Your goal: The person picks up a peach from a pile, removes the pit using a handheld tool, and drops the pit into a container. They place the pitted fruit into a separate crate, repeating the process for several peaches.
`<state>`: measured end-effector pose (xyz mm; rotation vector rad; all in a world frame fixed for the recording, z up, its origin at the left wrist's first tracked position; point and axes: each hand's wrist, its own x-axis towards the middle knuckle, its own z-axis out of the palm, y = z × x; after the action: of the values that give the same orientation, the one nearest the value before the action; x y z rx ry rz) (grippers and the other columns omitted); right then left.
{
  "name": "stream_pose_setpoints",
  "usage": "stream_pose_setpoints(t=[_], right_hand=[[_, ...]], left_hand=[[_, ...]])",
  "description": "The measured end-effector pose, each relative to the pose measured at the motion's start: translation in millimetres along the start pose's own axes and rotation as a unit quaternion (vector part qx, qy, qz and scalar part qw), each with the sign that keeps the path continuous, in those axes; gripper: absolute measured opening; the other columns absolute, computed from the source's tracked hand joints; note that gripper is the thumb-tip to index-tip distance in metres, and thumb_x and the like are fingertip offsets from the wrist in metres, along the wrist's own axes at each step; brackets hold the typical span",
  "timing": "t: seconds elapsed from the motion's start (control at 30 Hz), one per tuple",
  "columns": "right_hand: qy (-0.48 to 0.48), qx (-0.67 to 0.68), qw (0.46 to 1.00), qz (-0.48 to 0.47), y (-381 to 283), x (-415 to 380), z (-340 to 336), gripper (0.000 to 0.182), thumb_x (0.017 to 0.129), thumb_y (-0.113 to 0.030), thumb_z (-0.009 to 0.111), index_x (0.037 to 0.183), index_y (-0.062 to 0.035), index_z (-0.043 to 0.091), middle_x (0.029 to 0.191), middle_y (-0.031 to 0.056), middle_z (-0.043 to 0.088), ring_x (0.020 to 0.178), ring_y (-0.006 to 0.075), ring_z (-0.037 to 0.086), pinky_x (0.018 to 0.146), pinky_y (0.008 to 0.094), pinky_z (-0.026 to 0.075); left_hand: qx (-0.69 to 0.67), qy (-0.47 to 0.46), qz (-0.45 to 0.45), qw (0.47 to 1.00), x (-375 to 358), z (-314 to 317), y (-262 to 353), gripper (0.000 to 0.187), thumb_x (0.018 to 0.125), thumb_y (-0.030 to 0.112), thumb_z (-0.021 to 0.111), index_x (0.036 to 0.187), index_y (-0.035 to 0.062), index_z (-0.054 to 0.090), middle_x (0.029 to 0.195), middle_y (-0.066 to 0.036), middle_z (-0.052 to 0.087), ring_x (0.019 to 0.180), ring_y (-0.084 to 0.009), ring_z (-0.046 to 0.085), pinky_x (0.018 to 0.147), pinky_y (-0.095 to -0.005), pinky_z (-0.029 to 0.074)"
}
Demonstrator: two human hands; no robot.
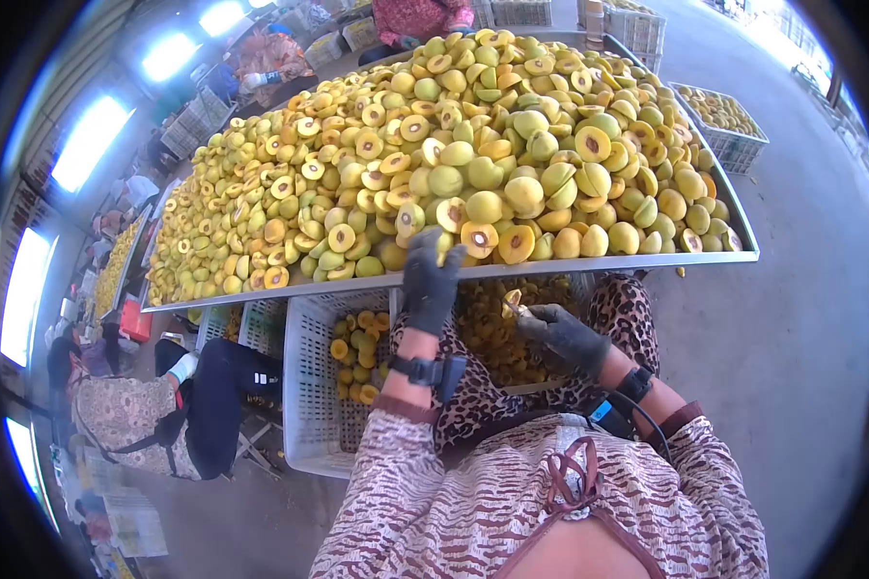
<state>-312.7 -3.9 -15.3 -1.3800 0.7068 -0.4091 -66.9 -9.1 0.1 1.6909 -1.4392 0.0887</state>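
Note:
My left hand [432, 282], in a dark glove, reaches over the front rim of a metal-edged table [589, 264]. Its fingers are apart, with the fingertips at the halved peaches along the edge; a cut peach half [479, 237] showing its brown centre lies right beside them. Lower and to the right, my right hand [565, 338], also gloved, is closed around a small tool [523, 310] that points left. A pale yellow piece [510, 303] shows at the tool's tip, above a crate of fruit pieces [500, 352] between my knees.
A heap of yellow-green peach halves [357, 183] covers the table. A white crate [309, 386] with some halves stands left of my legs. Another full crate [722, 116] sits on the floor at right. One person [423, 17] is across the table, another [145, 415] sits at left.

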Motion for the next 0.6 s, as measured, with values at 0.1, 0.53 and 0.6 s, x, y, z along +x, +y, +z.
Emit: stream_pose_setpoints(t=[0.1, 0.53, 0.6], right_hand=[[-0.017, 0.134, 0.987, 0.092, 15, -8, -6, 0.029, 0.097, -0.029, 0.059, 0.092, -0.0013, 0.064, 0.080, -0.0018, 0.062, 0.065, 0.0120, 0.056, 0.059, 0.0306, 0.047], [0.212, 0.138, 0.957, -0.144, -50, 10, 16, 0.015, 0.096, -0.019, 0.057, 0.096, -0.0049, 0.063, 0.069, -0.0063, 0.051, 0.056, 0.0021, 0.043, 0.049, 0.0213, 0.035], [0.177, 0.259, 0.950, -0.002, -55, 16, 7, 0.016, 0.096, -0.020, 0.058, 0.099, -0.0054, 0.063, 0.068, -0.0020, 0.055, 0.044, 0.0071, 0.044, 0.039, 0.0235, 0.035]], left_hand=[[0.192, -0.074, -0.034, 0.978, 15, 33, 34, 0.055, 0.081, 0.029, 0.073, 0.124, 0.0020, 0.055, 0.117, -0.018, 0.054, 0.098, -0.0363, 0.060, 0.084, -0.0451, 0.051], [-0.398, -0.129, -0.131, 0.899, -12, -2, 43, 0.024, 0.079, 0.014, 0.078, 0.096, -0.0012, 0.068, 0.093, -0.007, 0.070, 0.084, -0.0139, 0.064, 0.078, -0.0289, 0.052], [-0.426, -0.142, -0.095, 0.888, -25, -4, 60, 0.028, 0.094, 0.020, 0.065, 0.111, -0.0022, 0.066, 0.103, -0.006, 0.068, 0.095, -0.0134, 0.063, 0.087, -0.0282, 0.051]])
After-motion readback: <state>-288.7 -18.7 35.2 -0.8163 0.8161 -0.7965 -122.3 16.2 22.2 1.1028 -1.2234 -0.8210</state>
